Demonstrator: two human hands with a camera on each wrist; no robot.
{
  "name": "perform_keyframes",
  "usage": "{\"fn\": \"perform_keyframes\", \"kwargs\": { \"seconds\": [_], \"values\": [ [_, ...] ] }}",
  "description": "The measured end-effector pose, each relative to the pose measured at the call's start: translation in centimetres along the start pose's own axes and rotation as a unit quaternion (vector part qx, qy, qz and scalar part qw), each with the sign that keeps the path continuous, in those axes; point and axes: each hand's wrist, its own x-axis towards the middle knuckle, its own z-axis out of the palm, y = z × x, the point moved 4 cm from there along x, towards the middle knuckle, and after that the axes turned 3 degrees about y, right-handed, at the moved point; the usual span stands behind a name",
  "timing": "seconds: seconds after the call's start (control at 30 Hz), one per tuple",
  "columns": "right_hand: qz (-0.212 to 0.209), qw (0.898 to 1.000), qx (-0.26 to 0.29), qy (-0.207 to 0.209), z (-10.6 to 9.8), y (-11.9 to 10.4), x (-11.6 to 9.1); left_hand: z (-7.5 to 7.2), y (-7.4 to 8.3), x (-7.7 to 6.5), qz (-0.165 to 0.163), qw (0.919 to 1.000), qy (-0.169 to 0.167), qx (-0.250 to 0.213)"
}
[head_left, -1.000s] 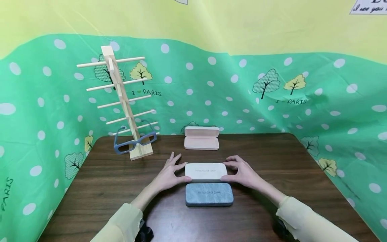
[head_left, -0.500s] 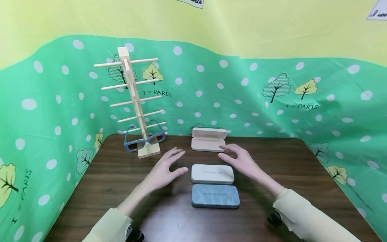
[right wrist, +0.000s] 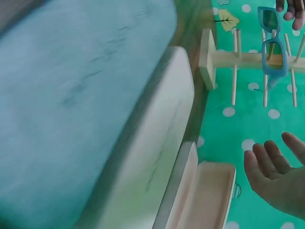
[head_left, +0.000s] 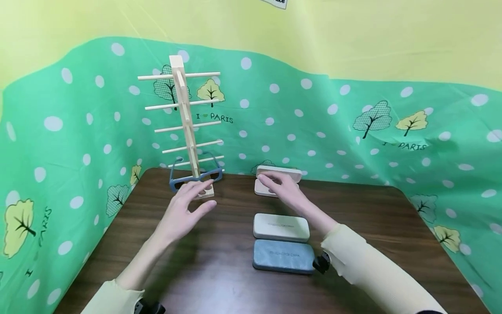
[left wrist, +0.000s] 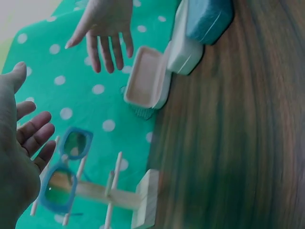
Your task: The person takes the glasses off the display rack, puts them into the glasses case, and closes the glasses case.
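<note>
My left hand (head_left: 182, 213) is raised in front of the wooden glasses rack (head_left: 188, 117), its fingers loosely spread and holding nothing. Blue-framed sunglasses (left wrist: 75, 143) hang low on that rack, partly covered by the fingertips in the head view. Over the opened pale pink glasses case (head_left: 263, 189), my right hand (head_left: 289, 192) hovers with relaxed fingers; the right wrist view shows it apart from the case. Nearer to me lie two closed cases, a white glasses case (head_left: 280, 227) and a blue glasses case (head_left: 283, 256), one directly in front of the other.
A dark wood table (head_left: 227, 270) bears everything. Behind it hangs a green and yellow cloth (head_left: 243, 104) with white dots and printed trees. The rack's pegs (head_left: 208, 102) stick out to both sides, with the sunglasses on the lower ones.
Both hands have let go of the white case. My left hand has moved left and up toward the rack, while my right went to the opened case. The head view has turned slightly left.
</note>
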Motion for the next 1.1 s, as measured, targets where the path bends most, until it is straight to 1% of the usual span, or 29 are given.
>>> {"fn": "perform_keyframes", "kwargs": {
  "seconds": [0.07,0.17,0.23,0.33,0.4,0.47,0.57,0.63,0.73,0.83,0.9,0.97,1.1],
  "values": [
    [0.021,0.999,0.040,-0.006,0.4,-0.3,0.7,-0.7,-0.1,0.1,0.004,0.9999,0.014,0.003],
    [0.032,0.996,0.086,-0.017,1.3,-0.8,1.9,-1.8,-0.6,0.1,0.003,0.9991,0.042,0.004],
    [0.037,0.994,0.104,-0.022,2.0,-1.2,2.6,-2.6,-1.0,0.1,-0.004,0.9981,0.061,0.006],
    [0.041,0.993,0.112,-0.027,3.3,-1.9,3.6,-3.9,-1.5,0.1,-0.024,0.9954,0.093,0.004],
    [0.044,0.992,0.113,-0.027,4.2,-2.5,4.1,-4.8,-2.1,0.0,-0.050,0.9924,0.113,0.001],
    [0.047,0.992,0.115,-0.026,5.2,-3.0,4.6,-5.6,-2.7,-0.1,-0.085,0.9871,0.135,-0.004],
    [0.053,0.990,0.131,-0.026,6.4,-3.8,5.4,-6.6,-3.9,-0.4,-0.149,0.9752,0.163,-0.014],
    [0.062,0.988,0.142,-0.024,7.1,-4.0,5.9,-7.0,-4.8,-0.6,-0.188,0.9670,0.172,-0.014],
    [0.075,0.985,0.150,-0.028,7.9,-4.2,6.6,-7.1,-6.0,-0.8,-0.240,0.9567,0.165,-0.003],
    [0.086,0.985,0.145,-0.035,8.4,-4.2,7.1,-7.0,-6.9,-0.9,-0.288,0.9463,0.147,-0.003],
    [0.093,0.985,0.142,-0.040,8.7,-4.2,7.3,-6.7,-7.4,-0.9,-0.317,0.9394,0.130,-0.021],
    [0.101,0.984,0.141,-0.040,8.9,-4.0,7.5,-6.2,-7.9,-0.7,-0.338,0.9344,0.103,-0.043],
    [0.116,0.980,0.153,-0.041,9.1,-3.9,7.7,-5.1,-8.6,-0.1,-0.366,0.9246,0.047,-0.096]
  ]
}}
